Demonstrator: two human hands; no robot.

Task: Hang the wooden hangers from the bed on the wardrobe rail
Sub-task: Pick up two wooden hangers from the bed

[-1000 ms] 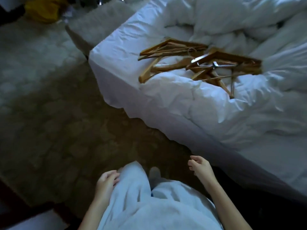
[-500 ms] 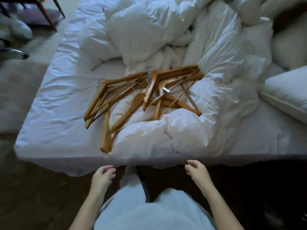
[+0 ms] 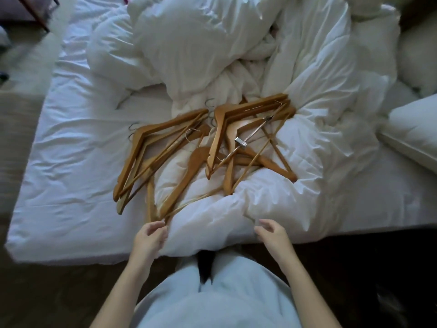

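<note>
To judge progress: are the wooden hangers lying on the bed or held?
Lying: the wooden hangers rest piled on the white duvet; left hand and right hand grip nothing.

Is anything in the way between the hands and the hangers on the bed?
Nothing blocks the left hand; the nearest of the wooden hangers ends right by its fingertips. Only a soft duvet fold lies between the right hand and the pile.

No readable text.
Nothing legible on the wooden hangers (image 3: pixel 203 147), their metal clip (image 3: pixel 240 141) or the bedding (image 3: pixel 71 147).
</note>
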